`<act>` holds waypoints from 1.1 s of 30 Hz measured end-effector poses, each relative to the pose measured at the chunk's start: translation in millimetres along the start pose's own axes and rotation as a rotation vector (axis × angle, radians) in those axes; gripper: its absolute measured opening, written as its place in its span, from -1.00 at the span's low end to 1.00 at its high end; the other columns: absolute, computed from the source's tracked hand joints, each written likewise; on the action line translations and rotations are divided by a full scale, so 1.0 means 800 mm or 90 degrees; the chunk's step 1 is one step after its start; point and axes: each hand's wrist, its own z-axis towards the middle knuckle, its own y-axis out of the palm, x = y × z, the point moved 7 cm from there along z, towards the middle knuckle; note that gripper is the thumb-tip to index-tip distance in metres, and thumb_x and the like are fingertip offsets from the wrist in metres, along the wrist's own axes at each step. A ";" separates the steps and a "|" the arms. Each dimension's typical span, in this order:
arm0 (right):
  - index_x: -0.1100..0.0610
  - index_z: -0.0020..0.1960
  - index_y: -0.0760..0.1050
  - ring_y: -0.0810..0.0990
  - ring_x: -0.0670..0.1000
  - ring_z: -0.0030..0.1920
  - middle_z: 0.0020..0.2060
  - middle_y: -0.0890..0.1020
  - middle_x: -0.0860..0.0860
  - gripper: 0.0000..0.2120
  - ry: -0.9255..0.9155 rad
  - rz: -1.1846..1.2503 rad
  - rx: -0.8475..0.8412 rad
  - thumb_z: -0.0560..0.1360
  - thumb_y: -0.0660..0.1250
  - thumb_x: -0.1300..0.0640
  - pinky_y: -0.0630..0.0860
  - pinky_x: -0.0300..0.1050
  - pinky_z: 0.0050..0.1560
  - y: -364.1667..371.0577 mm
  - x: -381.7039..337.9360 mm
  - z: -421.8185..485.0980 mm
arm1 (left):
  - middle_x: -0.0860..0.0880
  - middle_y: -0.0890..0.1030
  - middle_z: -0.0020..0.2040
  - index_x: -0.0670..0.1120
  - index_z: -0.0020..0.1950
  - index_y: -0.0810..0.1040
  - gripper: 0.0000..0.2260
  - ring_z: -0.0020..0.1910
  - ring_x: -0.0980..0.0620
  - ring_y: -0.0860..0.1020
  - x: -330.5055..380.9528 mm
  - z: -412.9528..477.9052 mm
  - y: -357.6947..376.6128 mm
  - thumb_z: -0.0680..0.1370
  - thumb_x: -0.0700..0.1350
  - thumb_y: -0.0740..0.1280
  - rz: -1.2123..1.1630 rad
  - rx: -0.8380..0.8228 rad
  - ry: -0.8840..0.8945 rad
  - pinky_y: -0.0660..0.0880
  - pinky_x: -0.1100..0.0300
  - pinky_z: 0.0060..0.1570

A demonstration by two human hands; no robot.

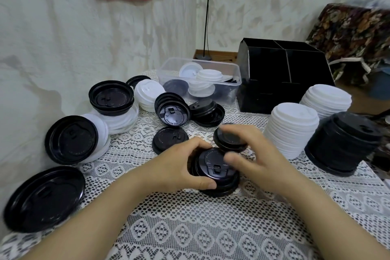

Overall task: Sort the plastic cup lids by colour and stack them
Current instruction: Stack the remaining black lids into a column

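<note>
A small stack of black lids sits on the lace tablecloth in front of me. My left hand grips its left side, thumb at the front rim. My right hand curls over its right side, and the fingers also hold another black lid just behind it. To the right stand two tall stacks of white lids and a tall stack of black lids.
Loose black and white lids lie in mixed piles at the left and centre back. A clear plastic tub holds more lids. A black divided organiser stands behind. A large black lid lies near the table's left edge.
</note>
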 end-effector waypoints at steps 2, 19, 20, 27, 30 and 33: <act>-0.30 0.36 0.25 0.25 -0.33 0.37 0.33 0.36 -0.31 -0.57 -0.003 -0.017 0.093 0.52 0.26 -0.19 0.16 -0.43 0.35 -0.014 0.011 0.004 | 0.21 0.56 0.11 0.17 0.21 0.39 -0.45 0.10 0.34 0.52 0.000 0.000 0.000 0.33 0.03 0.58 -0.009 -0.006 -0.006 0.45 0.35 0.18; -0.02 0.44 0.35 0.34 -0.19 0.18 0.21 0.32 -0.12 -0.39 0.135 -0.109 0.027 0.44 0.48 0.03 0.20 -0.45 0.21 0.002 0.058 0.024 | 0.22 0.57 0.11 0.17 0.20 0.39 -0.46 0.09 0.33 0.53 0.002 -0.002 0.000 0.33 0.02 0.58 -0.019 -0.006 -0.016 0.46 0.31 0.19; -0.02 0.45 0.34 0.33 -0.19 0.19 0.21 0.33 -0.13 -0.38 0.135 -0.113 0.028 0.45 0.48 0.03 0.19 -0.44 0.21 0.002 0.057 0.024 | 0.22 0.57 0.12 0.17 0.21 0.39 -0.46 0.09 0.33 0.53 0.002 -0.002 0.000 0.33 0.02 0.58 -0.021 -0.006 -0.016 0.46 0.32 0.19; -0.01 0.46 0.30 0.32 -0.05 0.30 0.20 0.35 -0.08 -0.34 0.162 -0.109 0.039 0.44 0.42 -0.14 0.24 -0.24 0.31 0.000 0.059 0.025 | 0.19 0.58 0.12 0.16 0.21 0.40 -0.46 0.10 0.30 0.54 0.002 -0.002 0.000 0.33 0.02 0.58 -0.032 -0.008 -0.011 0.47 0.26 0.21; -0.03 0.53 0.17 0.18 -0.05 0.45 0.42 0.27 -0.04 -0.35 0.167 -0.112 0.012 0.53 0.31 -0.14 0.12 -0.18 0.41 0.005 0.061 0.024 | 0.19 0.57 0.13 0.17 0.21 0.39 -0.46 0.11 0.30 0.54 0.003 -0.002 0.000 0.33 0.03 0.58 -0.030 -0.008 -0.009 0.47 0.24 0.22; -0.08 0.55 0.12 0.12 -0.09 0.50 0.52 0.20 -0.07 -0.34 0.169 -0.052 -0.025 0.54 0.31 0.14 0.06 -0.18 0.47 0.006 0.063 0.025 | 0.19 0.57 0.13 0.17 0.21 0.40 -0.46 0.11 0.30 0.54 0.003 -0.002 0.000 0.33 0.03 0.58 -0.028 -0.008 -0.012 0.47 0.25 0.22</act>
